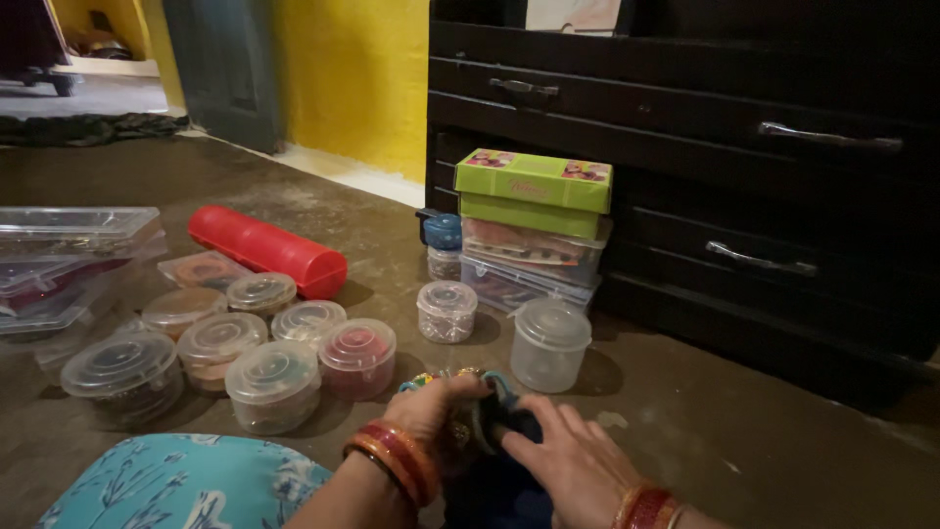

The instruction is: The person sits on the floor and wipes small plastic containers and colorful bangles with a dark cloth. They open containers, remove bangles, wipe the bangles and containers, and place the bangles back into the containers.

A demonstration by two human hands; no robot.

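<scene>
While the tubs (235, 353) sit grouped far left out of the way, left hand (438, 407) and right hand (573, 460) pinch a dark bundle of bangles (485, 416), kept near on the floor (734, 431).

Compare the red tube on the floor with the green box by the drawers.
The red tube is a long cylinder lying on its side on the bare floor; the green box is rectangular and sits atop stacked clear plastic cases. The tube is plain red; the box lid has small pictures at its corners. Both are closed and lie away from both hands.
</scene>
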